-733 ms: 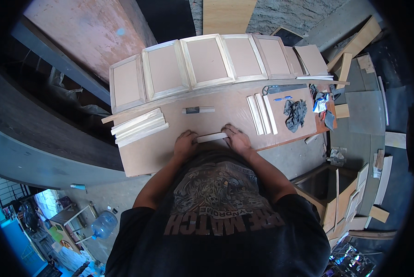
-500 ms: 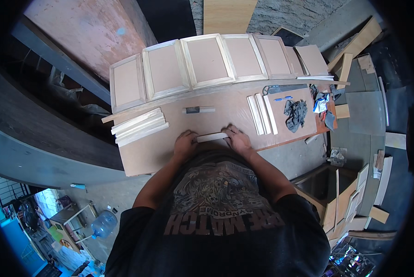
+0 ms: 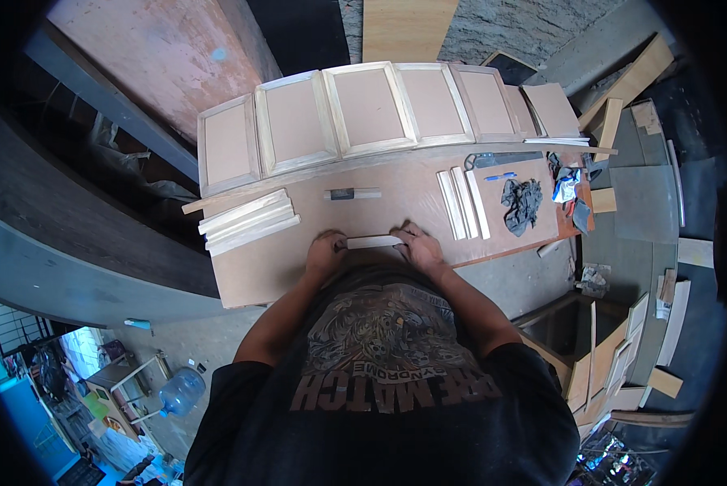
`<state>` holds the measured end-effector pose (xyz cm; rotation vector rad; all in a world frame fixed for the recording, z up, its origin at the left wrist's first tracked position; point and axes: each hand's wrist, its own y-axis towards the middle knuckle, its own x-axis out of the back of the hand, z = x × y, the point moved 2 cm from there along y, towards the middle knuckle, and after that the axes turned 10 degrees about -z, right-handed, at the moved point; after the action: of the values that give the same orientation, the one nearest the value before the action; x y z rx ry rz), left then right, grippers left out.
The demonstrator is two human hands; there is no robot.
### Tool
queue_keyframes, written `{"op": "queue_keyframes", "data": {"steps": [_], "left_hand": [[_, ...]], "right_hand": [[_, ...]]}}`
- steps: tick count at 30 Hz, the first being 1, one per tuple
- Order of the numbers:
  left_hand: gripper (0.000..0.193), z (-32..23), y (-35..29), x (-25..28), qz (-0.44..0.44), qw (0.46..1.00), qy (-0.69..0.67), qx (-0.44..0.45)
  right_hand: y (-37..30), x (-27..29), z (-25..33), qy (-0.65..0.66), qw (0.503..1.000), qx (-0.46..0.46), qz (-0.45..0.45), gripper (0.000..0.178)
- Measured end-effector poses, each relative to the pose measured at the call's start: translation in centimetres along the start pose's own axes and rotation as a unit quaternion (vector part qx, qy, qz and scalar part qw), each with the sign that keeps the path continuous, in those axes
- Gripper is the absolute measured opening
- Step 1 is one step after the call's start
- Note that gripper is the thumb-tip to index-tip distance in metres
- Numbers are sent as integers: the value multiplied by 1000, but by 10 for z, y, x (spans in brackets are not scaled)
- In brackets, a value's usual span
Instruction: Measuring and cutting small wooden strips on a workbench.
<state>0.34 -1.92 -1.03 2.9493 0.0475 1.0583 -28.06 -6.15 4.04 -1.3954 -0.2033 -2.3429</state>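
A short pale wooden strip lies crosswise close to my body, at the near edge of the brown work board. My left hand is closed around its left end, and my right hand grips the right end with bent fingers. Beyond the strip rests a small block wrapped partly in dark material. Several pale wooden strips are stacked left of my hands. Three more strips lie side by side to the right.
Framed panels lean in a row along the back. A crumpled dark cloth, a blue pen and a handsaw lie at the right. An open wooden box stands at the lower right, a blue water jug at the lower left.
The whole view has shifted slightly. Both hands keep their hold on the wooden strip, which has barely moved.
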Motion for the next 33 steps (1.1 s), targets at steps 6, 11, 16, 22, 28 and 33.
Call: {"op": "queue_keyframes", "data": {"steps": [6,11,16,22,28,33], "left_hand": [[24,-6,1,2,7,999,-23,45],[28,-6,3,5,13,1000,-3,8],[30,-9,3,5,-19,1000,-3,-19],[34,-3,2,2,15,999,-28,32],[33,1,-2,7,-10,1000,-26,10],[29,5,-6,22,-31,999,0,12]], "right_hand": [[0,0,-2,1,1000,17,-6,39],[0,1,-2,10,1000,24,-4,42],[-1,0,-2,14,1000,18,-1,42],[-1,2,-1,14,1000,15,-14,41],[-7,2,-8,34,998,-47,-37,46],[-10,-1,-17,61,994,-65,-64,47]]}}
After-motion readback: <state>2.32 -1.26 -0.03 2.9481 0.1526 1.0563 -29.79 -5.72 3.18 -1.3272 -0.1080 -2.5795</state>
